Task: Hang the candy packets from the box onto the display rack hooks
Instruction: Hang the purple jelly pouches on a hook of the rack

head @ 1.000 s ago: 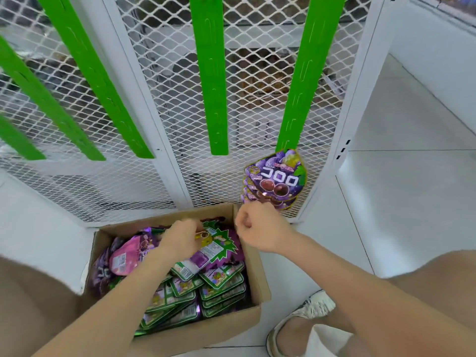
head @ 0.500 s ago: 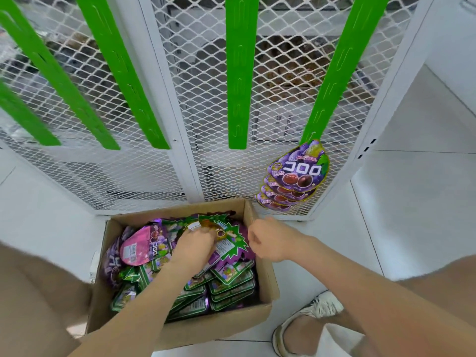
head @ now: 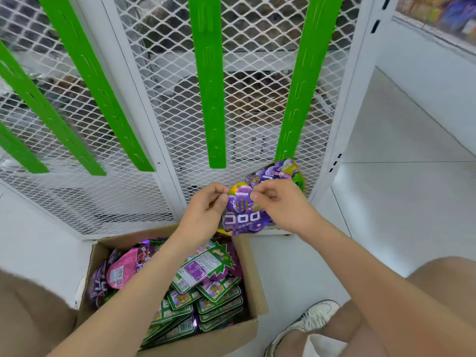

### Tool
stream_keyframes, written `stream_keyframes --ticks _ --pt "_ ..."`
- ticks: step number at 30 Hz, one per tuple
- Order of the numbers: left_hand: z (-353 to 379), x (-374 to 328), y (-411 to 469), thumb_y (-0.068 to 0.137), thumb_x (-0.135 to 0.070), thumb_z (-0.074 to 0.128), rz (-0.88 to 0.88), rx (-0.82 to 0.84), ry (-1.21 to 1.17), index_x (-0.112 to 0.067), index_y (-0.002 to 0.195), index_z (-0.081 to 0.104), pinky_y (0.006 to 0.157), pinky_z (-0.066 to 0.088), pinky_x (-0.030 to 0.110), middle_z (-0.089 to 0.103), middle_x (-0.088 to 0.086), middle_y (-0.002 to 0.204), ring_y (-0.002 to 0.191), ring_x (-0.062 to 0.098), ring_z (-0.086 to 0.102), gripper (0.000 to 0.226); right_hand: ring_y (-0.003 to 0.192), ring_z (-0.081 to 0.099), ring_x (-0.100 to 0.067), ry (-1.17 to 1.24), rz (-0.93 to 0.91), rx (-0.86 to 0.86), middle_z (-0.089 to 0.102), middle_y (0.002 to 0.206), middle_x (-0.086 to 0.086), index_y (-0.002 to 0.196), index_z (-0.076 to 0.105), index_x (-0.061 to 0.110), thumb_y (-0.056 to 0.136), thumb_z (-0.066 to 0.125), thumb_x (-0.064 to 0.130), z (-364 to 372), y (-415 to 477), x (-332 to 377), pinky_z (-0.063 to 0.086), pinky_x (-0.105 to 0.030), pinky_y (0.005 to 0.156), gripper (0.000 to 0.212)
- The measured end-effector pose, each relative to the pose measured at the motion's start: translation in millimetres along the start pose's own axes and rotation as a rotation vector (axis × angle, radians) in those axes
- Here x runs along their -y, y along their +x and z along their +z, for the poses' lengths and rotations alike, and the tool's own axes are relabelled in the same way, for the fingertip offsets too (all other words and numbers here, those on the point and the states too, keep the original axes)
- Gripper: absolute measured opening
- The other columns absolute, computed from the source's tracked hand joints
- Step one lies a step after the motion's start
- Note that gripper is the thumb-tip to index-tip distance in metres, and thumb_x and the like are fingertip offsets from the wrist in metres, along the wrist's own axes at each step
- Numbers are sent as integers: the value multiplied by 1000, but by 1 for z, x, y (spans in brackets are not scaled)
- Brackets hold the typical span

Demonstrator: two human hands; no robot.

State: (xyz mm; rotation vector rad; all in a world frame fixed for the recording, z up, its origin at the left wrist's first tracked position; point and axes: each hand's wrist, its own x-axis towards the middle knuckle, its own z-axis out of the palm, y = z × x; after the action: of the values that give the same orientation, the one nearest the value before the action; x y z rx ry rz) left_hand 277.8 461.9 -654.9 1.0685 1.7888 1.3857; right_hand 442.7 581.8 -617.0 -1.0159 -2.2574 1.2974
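head view: left hand (head: 206, 211) and right hand (head: 282, 206), each grip clamped on a purple candy packet (head: 244, 219), 12 o'clock of the cardboard box (head: 206, 343); hung packets (head: 282, 171) at 1 o'clock.

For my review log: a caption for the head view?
Left hand and right hand pinch a purple candy packet near the hanging packets on the rack.
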Motion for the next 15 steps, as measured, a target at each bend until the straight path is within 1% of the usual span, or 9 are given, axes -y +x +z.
stream_keyframes --ticks 2,4,6,9,11,12,13,14,15 --pt "6 -21 6 110 -13 52 29 -19 -26 -21 113 66 81 60 33 76 -4 102 92 8 71 16 79 77 -17 124 3 -137 79 86 -8 97 77 8 100 67 13 -12 -4 8 59 -33 82 12" --pt "13 -40 14 108 -18 55 89 2 18 -28 123 66 91 60 38 74 -8 117 108 9 71 20 78 76 -16 189 -13 -275 79 86 -4 96 77 14 101 65 15 -25 -5 16 60 -34 80 12" --pt "20 -61 22 104 -16 58 132 32 58 -32 131 62 99 56 34 69 -15 127 116 3 65 31 76 72 -10 222 -33 -420 77 83 3 91 74 23 102 64 18 -37 -1 19 58 -32 77 16" --pt "35 -91 37 93 -7 63 140 38 86 -27 142 56 110 47 33 61 -15 139 128 1 57 53 79 71 -9 179 -71 -605 76 83 8 92 75 21 100 63 25 -57 8 21 57 -33 77 15" --pt "48 -109 46 85 -5 65 130 50 42 -22 141 56 110 47 31 63 -9 139 126 5 59 58 79 69 -6 156 -86 -670 75 83 10 93 75 21 100 62 26 -67 11 22 56 -30 74 15" --pt "54 -116 50 82 -6 64 119 55 -3 -20 137 58 106 49 29 66 -6 134 122 6 61 57 76 68 -3 158 -92 -685 74 81 11 92 75 21 99 62 25 -70 12 23 53 -27 71 16" --pt "60 -121 53 83 -4 63 114 67 -46 -21 131 61 100 51 26 69 -5 127 115 4 64 51 72 67 -1 151 -90 -693 74 79 11 90 76 21 99 62 25 -72 14 22 51 -24 69 17" --pt "64 -125 56 87 0 63 112 81 -72 -22 124 63 92 51 22 71 -6 119 106 1 66 43 70 66 0 140 -82 -693 74 76 10 88 76 22 98 62 27 -73 15 22 50 -24 68 18" --pt "68 -128 58 92 1 63 112 93 -81 -23 119 65 84 51 17 72 -6 112 97 -3 67 36 69 67 -4 136 -70 -684 74 74 8 85 77 22 97 62 31 -73 17 20 53 -28 68 21"
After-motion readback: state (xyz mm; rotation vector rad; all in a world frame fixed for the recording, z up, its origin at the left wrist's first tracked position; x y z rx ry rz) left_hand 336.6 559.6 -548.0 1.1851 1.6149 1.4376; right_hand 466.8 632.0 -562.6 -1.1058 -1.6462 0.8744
